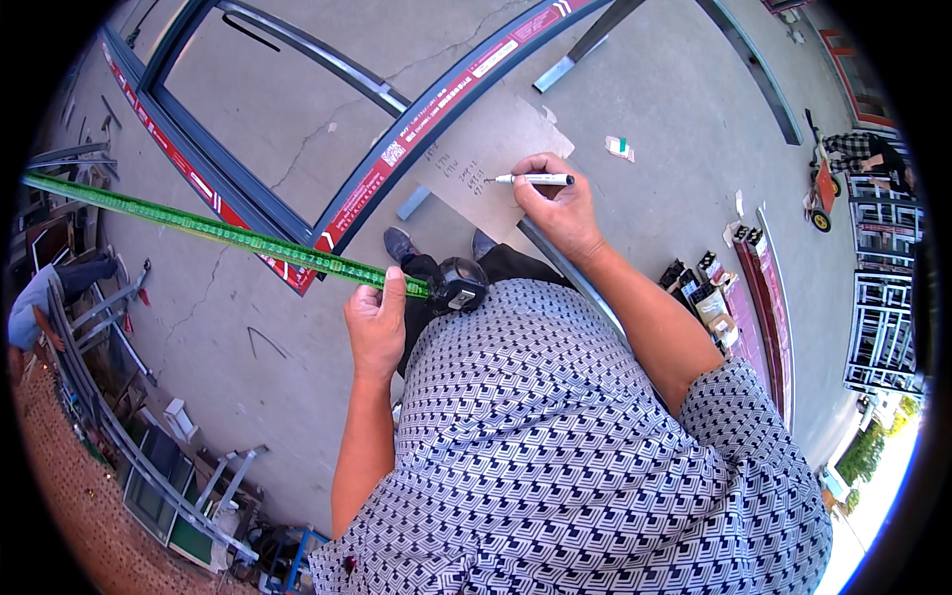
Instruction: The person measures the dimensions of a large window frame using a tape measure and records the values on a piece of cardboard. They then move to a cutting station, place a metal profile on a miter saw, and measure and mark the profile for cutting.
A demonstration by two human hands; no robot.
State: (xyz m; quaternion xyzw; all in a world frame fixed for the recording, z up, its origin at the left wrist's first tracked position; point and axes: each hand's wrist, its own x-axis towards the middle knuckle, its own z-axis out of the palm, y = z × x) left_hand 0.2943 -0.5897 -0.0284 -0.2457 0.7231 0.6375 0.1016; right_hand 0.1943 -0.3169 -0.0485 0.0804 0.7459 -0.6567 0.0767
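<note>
My left hand [377, 322] is closed, its thumb pressed on the green blade [198, 228] of a tape measure. The black tape case [462, 286] sits just right of that hand, against my shirt front. From there the blade runs out to the far left, passing over the corner of a dark frame [387, 144] with a red printed strip. My right hand [561, 213] grips a white marker pen [540, 179] with a dark end. Its tip is at the handwriting on a pale board [496, 149]; whether it touches is hard to tell.
Metal bars [570, 64] support the frame. On the right lie long reddish profiles [764, 297] beside small dark parts [694, 283]. An orange cart [821, 188] and stacked frames [883, 327] stand farther right. Another person [40, 307] is at the left, near metal racks [104, 367].
</note>
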